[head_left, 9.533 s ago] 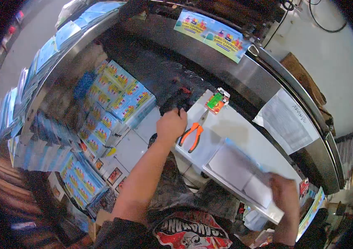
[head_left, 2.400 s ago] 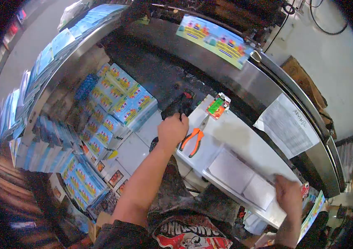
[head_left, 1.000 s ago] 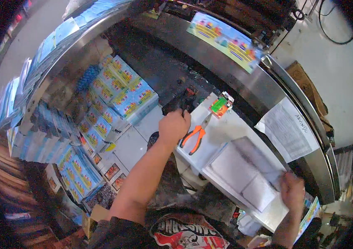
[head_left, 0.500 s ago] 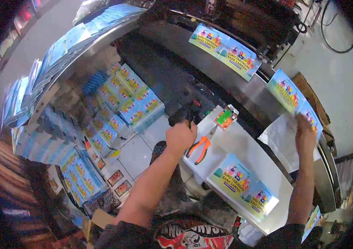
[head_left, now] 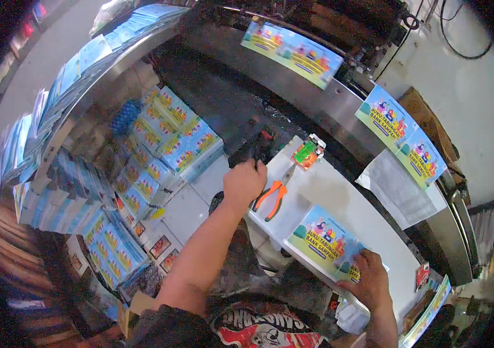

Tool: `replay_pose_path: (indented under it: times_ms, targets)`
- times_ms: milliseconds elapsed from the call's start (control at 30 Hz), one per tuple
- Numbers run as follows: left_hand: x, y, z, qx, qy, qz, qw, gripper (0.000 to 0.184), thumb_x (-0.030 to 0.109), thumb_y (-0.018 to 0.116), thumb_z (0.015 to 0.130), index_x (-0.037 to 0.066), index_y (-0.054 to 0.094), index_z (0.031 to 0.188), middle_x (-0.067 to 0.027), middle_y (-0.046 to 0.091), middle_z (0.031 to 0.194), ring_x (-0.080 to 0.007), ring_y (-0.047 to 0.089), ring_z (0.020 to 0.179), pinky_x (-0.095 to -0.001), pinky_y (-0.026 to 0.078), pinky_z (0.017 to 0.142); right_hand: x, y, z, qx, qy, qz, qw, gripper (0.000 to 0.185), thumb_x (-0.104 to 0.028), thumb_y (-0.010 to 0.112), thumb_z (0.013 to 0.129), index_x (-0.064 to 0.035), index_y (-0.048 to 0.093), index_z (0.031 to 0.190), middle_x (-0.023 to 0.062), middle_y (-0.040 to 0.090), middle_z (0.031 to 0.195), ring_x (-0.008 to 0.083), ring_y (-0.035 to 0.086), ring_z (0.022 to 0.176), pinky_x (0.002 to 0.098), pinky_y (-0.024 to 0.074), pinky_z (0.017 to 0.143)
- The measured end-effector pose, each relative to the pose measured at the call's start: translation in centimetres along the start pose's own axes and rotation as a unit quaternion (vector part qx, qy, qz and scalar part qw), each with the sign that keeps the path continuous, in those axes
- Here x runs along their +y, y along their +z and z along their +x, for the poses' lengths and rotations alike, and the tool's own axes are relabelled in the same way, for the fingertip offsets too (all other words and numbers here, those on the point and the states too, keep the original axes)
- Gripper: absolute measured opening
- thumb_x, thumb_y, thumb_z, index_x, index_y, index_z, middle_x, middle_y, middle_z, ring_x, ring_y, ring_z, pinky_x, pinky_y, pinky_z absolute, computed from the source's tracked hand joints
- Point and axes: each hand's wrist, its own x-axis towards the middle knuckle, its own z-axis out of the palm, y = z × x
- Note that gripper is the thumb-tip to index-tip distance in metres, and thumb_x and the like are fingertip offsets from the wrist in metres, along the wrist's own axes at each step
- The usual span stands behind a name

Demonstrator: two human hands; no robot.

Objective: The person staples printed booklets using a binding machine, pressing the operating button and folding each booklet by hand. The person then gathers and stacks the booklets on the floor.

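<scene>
My left hand (head_left: 246, 182) is closed in a fist beside a black machine part (head_left: 253, 149); what its fingers wrap is hidden. My right hand (head_left: 369, 281) grips the right end of a printed cover (head_left: 325, 238), blue and green with cartoon figures, on top of a stack on the white table (head_left: 369, 203). Orange-handled pliers (head_left: 270, 200) lie just right of my left hand. Past their tips is a small orange and white box (head_left: 309, 152) with a green item on it.
Two-panel covers lie on the metal ledge, one at the far side (head_left: 291, 52) and one at right (head_left: 401, 136), above a white sheet (head_left: 401, 188). Stacks of covers (head_left: 186, 139) stand on the left. More booklets (head_left: 78, 69) line the curved metal shelf. A red packet (head_left: 422, 275) sits at right.
My right hand has left the cover on the right ledge and come down to the stack on the table. My left hand stays closed in the same place. The view has shifted slightly.
</scene>
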Motion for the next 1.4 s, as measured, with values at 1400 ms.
replay_pose_path:
  times_ms: [1400]
  targets:
    - [0.4,-0.5,-0.2,0.01,0.001,-0.012,1.0,0.04,0.034,0.045,0.091,0.002,0.069,0.084,-0.0225,0.068,0.078,-0.0398,0.068,0.073,-0.0501,0.055,0.069,-0.5,-1.2,1.1,-0.039,0.038,0.01,0.998,0.078,-0.039,0.086,0.06,-0.0018,0.055,0.121,0.0177,0.053,0.127,0.0348,0.05,0.12,0.0436,0.0473,0.095]
